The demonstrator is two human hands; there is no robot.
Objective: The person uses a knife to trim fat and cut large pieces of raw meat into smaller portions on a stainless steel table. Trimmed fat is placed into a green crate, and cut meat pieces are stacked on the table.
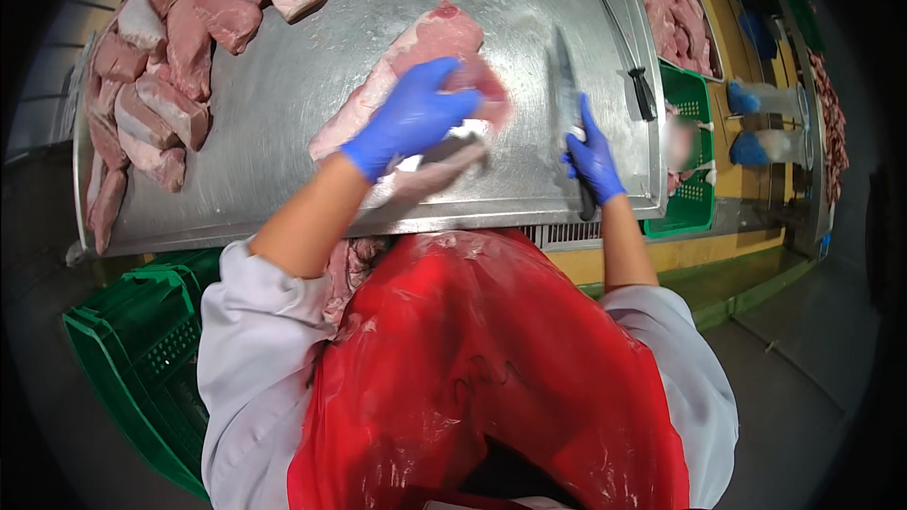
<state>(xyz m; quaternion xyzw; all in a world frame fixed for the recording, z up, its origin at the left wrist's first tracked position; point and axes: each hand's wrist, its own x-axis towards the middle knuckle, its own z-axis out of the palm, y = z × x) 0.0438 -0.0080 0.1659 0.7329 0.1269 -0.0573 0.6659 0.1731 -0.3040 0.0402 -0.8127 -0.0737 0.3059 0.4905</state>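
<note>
Steel table (274, 66), meat slab (436, 36) beneath half-curled left hand (408, 118), hold unclear; right hand (594, 162) wrapped round knife (566, 71).

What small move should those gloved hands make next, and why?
Perhaps bring the knife closer to the raw meat slab: the right hand holds it off to one side, blade clear, while the left hand is over the slab.

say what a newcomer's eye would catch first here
Probably the bright red apron, filling the lower middle. Next, the blue-gloved left hand at the large meat slab, upper centre, and the right hand holding a knife to its right. Meat pieces crowd the metal table's upper left.
</note>
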